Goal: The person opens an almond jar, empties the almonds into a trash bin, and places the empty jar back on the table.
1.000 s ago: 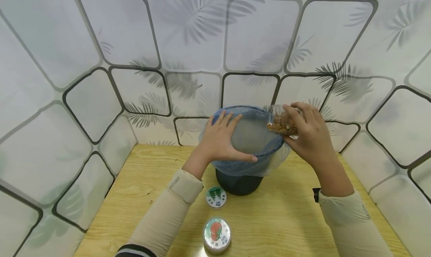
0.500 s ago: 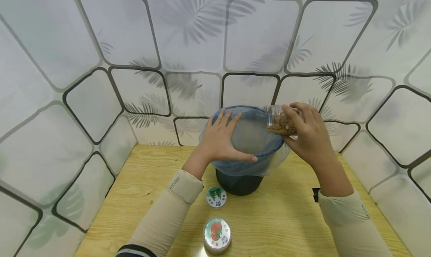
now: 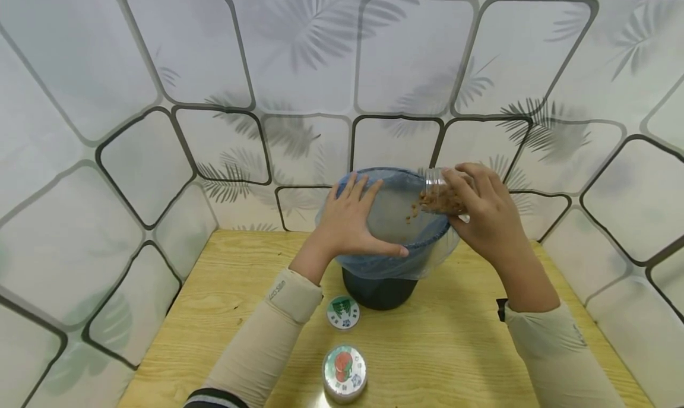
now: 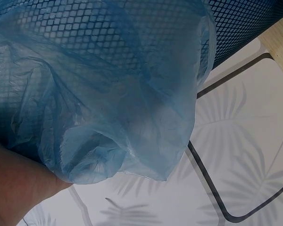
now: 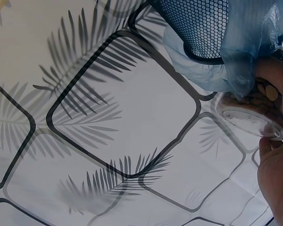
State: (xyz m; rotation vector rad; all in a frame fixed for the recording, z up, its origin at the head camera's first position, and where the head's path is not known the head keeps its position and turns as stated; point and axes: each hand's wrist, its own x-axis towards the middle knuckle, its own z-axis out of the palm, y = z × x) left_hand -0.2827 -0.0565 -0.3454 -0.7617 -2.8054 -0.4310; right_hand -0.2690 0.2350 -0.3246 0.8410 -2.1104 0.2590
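My right hand [image 3: 488, 215] grips a clear jar [image 3: 434, 181] tipped on its side over the bin's right rim. Brown pieces [image 3: 411, 211] tumble from its mouth into the bin; more of them lie inside the jar. The dark mesh bin [image 3: 379, 292] stands upright, lined with a thin blue bag [image 3: 385, 265] folded over the rim. With fingers spread, my left hand [image 3: 344, 224] lies across the bin's left rim. In the right wrist view the jar's clear base [image 5: 247, 123] shows beside the bag's hanging edge. The bag [image 4: 146, 113] hides the left fingers in the left wrist view.
A round lid [image 3: 343, 312] with a green picture lies on the wooden table [image 3: 256, 301] before the bin. Nearer stands a round container [image 3: 344, 373] whose lid has a red picture. Patterned cloth walls [image 3: 304, 57] rise behind and at both sides.
The jar has tipped further, mouth lower, and brown pieces now fall from it into the bin. The left hand, bin, lid and container have stayed in place.
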